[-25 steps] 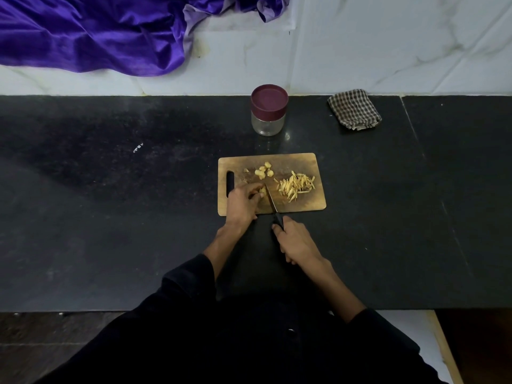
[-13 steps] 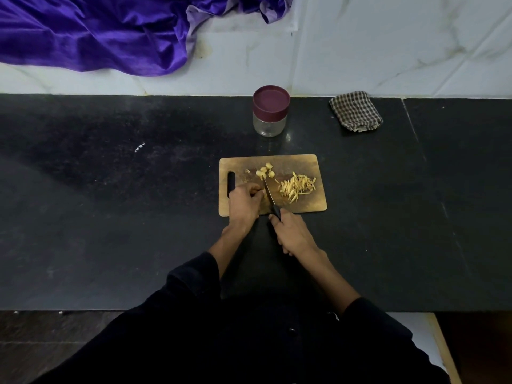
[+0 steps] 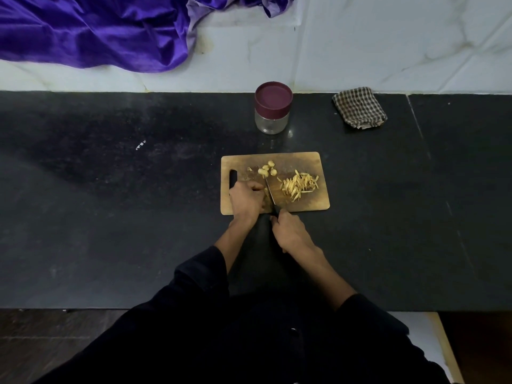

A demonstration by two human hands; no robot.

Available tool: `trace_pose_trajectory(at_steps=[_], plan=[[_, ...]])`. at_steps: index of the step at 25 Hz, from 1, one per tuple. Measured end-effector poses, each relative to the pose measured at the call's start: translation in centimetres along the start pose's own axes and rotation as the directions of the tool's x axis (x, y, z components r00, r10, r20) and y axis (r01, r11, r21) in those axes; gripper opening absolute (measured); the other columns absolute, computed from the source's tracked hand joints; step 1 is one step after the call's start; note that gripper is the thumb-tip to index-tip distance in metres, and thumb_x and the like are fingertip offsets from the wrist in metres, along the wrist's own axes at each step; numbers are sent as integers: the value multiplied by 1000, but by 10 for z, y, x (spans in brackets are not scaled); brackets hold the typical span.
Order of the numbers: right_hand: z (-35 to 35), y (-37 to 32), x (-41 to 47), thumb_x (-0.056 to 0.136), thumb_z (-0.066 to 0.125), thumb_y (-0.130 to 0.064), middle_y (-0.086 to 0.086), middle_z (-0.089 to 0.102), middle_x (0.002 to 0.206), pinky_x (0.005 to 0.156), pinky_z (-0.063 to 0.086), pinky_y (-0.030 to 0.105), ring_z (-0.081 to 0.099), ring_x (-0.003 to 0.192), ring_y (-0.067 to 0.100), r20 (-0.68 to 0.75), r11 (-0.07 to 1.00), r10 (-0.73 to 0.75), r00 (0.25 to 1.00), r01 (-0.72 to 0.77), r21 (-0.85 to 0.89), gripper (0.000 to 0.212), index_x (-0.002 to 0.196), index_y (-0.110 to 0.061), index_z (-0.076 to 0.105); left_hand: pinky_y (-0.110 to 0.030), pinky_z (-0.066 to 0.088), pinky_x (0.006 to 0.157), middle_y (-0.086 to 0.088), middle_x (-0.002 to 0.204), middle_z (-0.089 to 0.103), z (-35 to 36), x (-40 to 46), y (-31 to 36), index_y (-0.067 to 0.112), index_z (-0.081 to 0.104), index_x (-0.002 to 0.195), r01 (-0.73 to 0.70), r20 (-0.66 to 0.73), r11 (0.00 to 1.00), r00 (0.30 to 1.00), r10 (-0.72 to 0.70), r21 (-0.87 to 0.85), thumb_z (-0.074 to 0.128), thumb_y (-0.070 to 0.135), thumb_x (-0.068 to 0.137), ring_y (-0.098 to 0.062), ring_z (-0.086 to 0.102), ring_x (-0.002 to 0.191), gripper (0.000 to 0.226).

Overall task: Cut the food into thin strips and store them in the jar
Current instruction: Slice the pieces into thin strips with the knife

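Single view only: head-worn, wide-angle. Looks forward and steeply down from above wearer's torso. Black worktop [image 3: 110,217] spans full frame width, edges bowed by lens. Cutting board [image 3: 304,162] sits near frame centre, mid-distance. Left hand [image 3: 246,202] and right hand [image 3: 291,234] enter from bottom centre, dark sleeves fill lower frame. Far edge: white marbled wall [image 3: 388,37] across top. Floor visible at bottom corners. No second view, so no overlap.
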State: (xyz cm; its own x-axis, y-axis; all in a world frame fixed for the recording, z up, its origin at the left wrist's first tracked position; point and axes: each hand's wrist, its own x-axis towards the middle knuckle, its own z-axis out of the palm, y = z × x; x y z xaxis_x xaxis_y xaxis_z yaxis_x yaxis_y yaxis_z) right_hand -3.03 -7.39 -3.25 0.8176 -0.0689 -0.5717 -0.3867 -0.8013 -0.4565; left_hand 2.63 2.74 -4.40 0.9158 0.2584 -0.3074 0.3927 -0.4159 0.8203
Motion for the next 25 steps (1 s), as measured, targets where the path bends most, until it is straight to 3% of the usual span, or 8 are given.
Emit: trace_pose_trajectory(at_steps=[4, 10, 13, 17, 25], plan=[[4, 10, -10, 104, 40, -33, 16, 63, 110, 84, 55, 50, 65, 97, 35, 35, 999, 36, 999, -34, -34, 30, 113, -8, 53, -20, 53, 43, -6, 75, 70, -1, -3, 2, 8, 72, 91, 17, 9, 999, 1000, -17, -30, 64, 3, 86, -12, 64, 55, 11], [-5, 24, -15, 104, 41, -35, 14, 64, 101, 80, 57, 50, 69, 85, 34, -53, 996, 62, 997, -58, 60, 25, 102, -12, 49, -18, 52, 43, -6, 77, 69, -4, -6, -1, 6, 71, 98, 2, 34, 999, 999, 0, -53, 64, 5, 87, -10, 62, 55, 13], [-5, 16, -17, 104, 41, -35, 14, 66, 97, 75, 58, 49, 70, 77, 32, -39, 997, 8, 999, -5, 77, 27, 109, -10, 52, -21, 54, 46, -7, 81, 70, -3, -5, -3, 6, 71, 101, -7, 38, 999, 999, 9, -48, 63, 5, 88, -10, 63, 56, 16], [-3, 4, -13, 104, 41, -35, 15, 66, 98, 73, 58, 50, 69, 78, 34, -26, 996, -46, 999, 48, 70, 27, 110, -11, 53, -35, 59, 68, -7, 84, 73, -1, -6, -2, 5, 74, 94, -79, -2, 997, 997, 79, -11, 61, 2, 86, -18, 68, 70, 15], [-1, -4, -3, 104, 42, -31, 18, 63, 110, 81, 55, 52, 66, 94, 37, -54, 998, -54, 997, 53, -25, 29, 113, -7, 53, -39, 60, 66, -5, 76, 72, 3, -1, -8, 7, 74, 87, -58, 12, 998, 998, 59, -18, 60, 0, 85, -18, 69, 68, 15]])
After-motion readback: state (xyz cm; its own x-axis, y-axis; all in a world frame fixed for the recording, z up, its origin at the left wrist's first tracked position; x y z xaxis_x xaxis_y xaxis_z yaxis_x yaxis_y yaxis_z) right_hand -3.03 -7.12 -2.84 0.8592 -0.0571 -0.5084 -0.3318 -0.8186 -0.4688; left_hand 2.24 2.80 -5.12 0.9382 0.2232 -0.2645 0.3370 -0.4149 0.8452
